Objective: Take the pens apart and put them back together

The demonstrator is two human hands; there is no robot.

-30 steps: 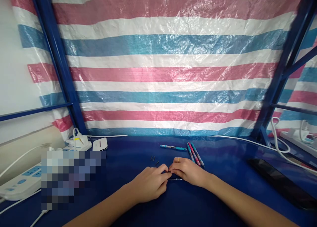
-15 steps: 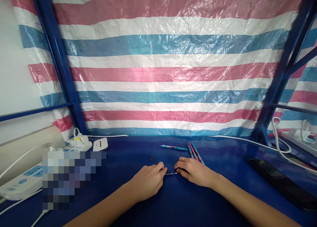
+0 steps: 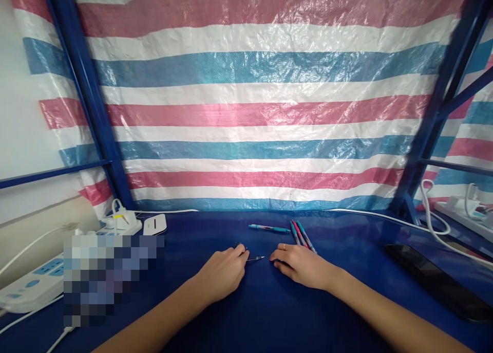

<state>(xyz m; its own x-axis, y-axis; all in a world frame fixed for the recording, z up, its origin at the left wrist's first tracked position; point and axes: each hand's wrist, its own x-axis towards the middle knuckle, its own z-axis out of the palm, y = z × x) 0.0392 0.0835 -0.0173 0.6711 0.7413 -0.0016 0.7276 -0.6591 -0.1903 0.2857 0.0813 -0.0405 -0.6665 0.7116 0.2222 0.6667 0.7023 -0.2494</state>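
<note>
My left hand (image 3: pixel 223 272) rests on the blue table (image 3: pixel 269 312), fingers curled. It pinches a thin metal-tipped pen refill (image 3: pixel 256 259) that points right. My right hand (image 3: pixel 302 265), with a ring on one finger, lies a short gap to the right of the refill's tip. Its fingers are bent down onto the table, and something small and dark under the fingertips is too hidden to name. Behind the hands lie a blue pen (image 3: pixel 269 228) and a small bunch of pink and blue pens (image 3: pixel 303 236). Tiny dark parts (image 3: pixel 238 245) peek out just beyond my left knuckles.
White power strips (image 3: pixel 26 286) with plugs and cables sit at the left, beside a small white device (image 3: pixel 154 223). A black phone (image 3: pixel 437 281) lies at the right near white cables (image 3: pixel 433 224). Blue frame posts (image 3: pixel 90 111) and a striped tarp (image 3: pixel 254 111) close the back.
The hands have drawn apart. The refill was held between both hands; now only my left hand holds it and has shifted up and left. My right hand has let go.
</note>
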